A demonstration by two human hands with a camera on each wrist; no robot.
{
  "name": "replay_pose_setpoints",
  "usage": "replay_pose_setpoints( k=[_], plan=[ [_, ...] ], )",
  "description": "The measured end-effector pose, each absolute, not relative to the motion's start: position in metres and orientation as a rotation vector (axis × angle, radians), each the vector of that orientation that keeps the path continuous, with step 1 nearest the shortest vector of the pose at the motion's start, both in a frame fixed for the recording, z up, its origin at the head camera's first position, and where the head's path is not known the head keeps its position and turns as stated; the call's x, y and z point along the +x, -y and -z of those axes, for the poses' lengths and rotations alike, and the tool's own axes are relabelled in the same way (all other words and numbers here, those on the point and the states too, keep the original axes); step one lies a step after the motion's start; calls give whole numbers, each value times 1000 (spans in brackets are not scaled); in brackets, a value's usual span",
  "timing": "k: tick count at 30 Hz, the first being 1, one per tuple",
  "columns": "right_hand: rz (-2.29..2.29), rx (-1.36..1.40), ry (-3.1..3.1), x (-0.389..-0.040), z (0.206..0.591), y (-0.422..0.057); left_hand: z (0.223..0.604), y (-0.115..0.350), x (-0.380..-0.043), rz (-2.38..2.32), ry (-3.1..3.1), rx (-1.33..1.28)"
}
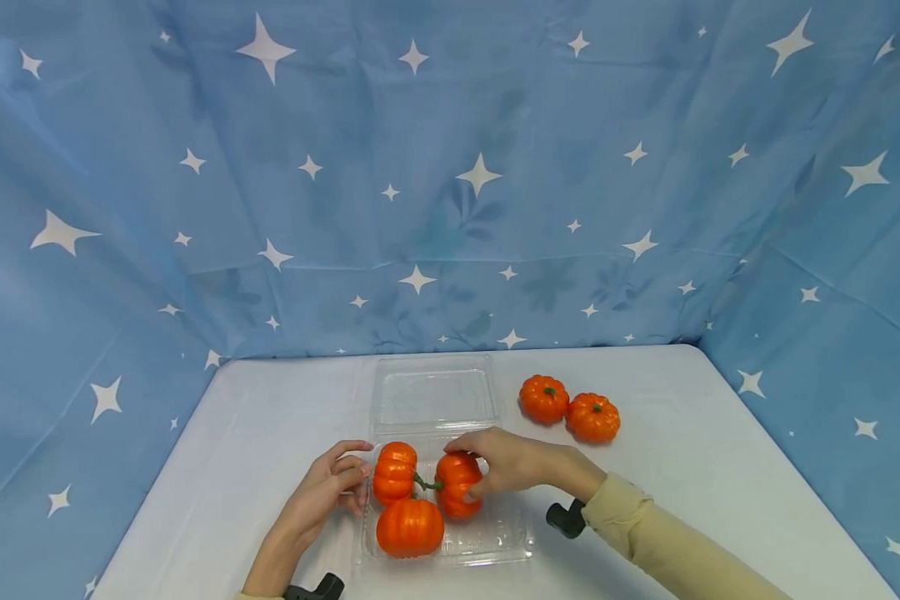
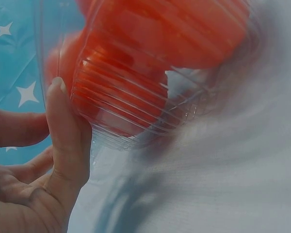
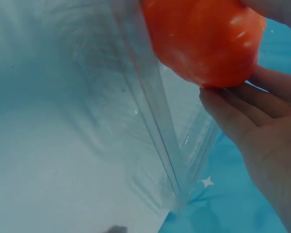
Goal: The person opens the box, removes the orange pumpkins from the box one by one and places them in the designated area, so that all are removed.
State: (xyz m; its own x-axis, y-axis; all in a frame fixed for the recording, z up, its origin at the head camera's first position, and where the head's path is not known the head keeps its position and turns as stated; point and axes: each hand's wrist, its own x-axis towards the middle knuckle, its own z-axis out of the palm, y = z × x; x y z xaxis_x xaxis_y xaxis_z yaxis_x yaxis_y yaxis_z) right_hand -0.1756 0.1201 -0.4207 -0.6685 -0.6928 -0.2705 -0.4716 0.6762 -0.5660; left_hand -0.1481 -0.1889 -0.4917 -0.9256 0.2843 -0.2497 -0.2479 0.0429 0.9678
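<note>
A small toy pumpkin (image 1: pixel 458 486) is held between the thumb and fingers of my right hand (image 1: pixel 512 460), inside the clear plastic container (image 1: pixel 495 540). The right wrist view shows the smooth orange pumpkin (image 3: pixel 208 39) with fingertips against its underside and the container's rim close by. Two more pumpkins sit in the left part of the container, one at the back (image 1: pixel 394 472) and one in front (image 1: pixel 410 527). At the container's left side is my left hand (image 1: pixel 328 487), its fingers loosely bent. In the left wrist view, fingertips (image 2: pixel 58 90) touch the ribbed clear wall.
The container's clear lid (image 1: pixel 437 398) lies folded back behind it. Two flatter, ribbed pumpkins stand on the white table to the right, one further back (image 1: pixel 543 399) and one nearer (image 1: pixel 593 418). A blue star-patterned curtain (image 1: pixel 450 208) surrounds the table's back and sides.
</note>
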Motion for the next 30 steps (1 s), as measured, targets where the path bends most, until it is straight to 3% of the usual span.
replay_pose_setpoints(
  k=[30],
  plan=[
    [555,-836,-2428,-158,428,-133,493,190,-149,-1944,-1953,45]
  ],
)
